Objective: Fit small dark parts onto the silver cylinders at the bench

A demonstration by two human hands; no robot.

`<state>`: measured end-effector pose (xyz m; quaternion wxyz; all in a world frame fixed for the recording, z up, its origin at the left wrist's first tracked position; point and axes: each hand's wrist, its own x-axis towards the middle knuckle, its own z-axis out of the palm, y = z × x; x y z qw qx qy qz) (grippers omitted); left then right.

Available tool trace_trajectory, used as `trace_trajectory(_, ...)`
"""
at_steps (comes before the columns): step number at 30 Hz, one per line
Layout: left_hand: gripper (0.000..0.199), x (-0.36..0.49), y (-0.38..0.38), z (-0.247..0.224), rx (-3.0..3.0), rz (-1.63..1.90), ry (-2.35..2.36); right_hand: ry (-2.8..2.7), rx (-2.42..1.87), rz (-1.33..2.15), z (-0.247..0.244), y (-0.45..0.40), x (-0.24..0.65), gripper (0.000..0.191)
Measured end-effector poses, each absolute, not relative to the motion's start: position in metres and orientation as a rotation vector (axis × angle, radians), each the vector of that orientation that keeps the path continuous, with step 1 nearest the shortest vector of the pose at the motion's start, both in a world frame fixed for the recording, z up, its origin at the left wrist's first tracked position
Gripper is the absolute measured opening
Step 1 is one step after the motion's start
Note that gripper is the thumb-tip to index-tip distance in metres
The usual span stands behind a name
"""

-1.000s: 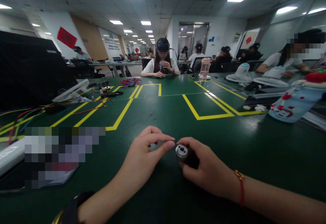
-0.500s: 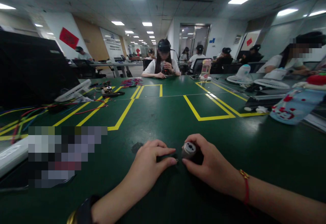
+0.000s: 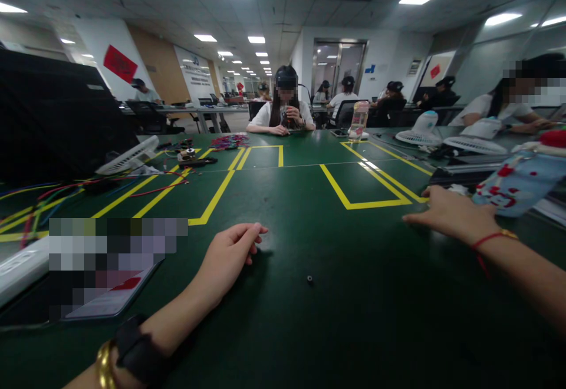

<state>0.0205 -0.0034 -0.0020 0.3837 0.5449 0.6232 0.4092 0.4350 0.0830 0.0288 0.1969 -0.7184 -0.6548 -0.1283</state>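
Note:
A small dark ring-shaped part (image 3: 309,280) lies by itself on the green table. To its left, my left hand (image 3: 234,253) rests low over the tabletop, thumb pressed against curled fingers; whatever may be inside is hidden. My right hand (image 3: 462,215) is stretched out over the right side, next to a blue patterned bottle (image 3: 513,183). Its thumb and forefinger are apart, with nothing visible between them. The silver motor-like cylinder from the earlier frame is out of sight.
At the left stand a dark monitor-like panel (image 3: 57,118), coloured wires (image 3: 39,206) and a phone-like slab (image 3: 119,300). White fans (image 3: 420,132) and dark metal bars (image 3: 446,177) are on the right. A person (image 3: 283,106) sits opposite, behind yellow tape lines (image 3: 375,205).
My right hand has swung far to the right, and the silver cylinder no longer shows. My left hand has drawn back to the left and curled, leaving the small part on the table.

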Motion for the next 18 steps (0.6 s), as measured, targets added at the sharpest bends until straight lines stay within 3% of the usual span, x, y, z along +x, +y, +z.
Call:
trace_trajectory(3,0.043,0.023,-0.004,-0.002,1.381,1.056,1.604,-2.042,-1.721,-0.484,0.029,0.044,0.366,0.057)
trace_trajectory(7,0.042,0.023,-0.004,-0.002,1.397,1.053,1.598,-2.536,-1.106,0.096,0.017,-0.01,0.276,0.034)
trace_trajectory(11,0.041,0.022,-0.005,-0.002,1.394,1.073,1.57,-2.545,-1.08,0.39,0.016,-0.017,0.262,0.021)
trace_trajectory(13,0.041,0.022,-0.005,-0.002,1.384,1.071,1.562,-2.43,-1.21,0.275,0.028,0.001,0.288,0.022)
trace_trajectory(18,0.04,0.022,-0.004,-0.002,1.369,1.064,1.58,-2.096,-1.915,-0.443,0.062,0.055,0.393,0.03)
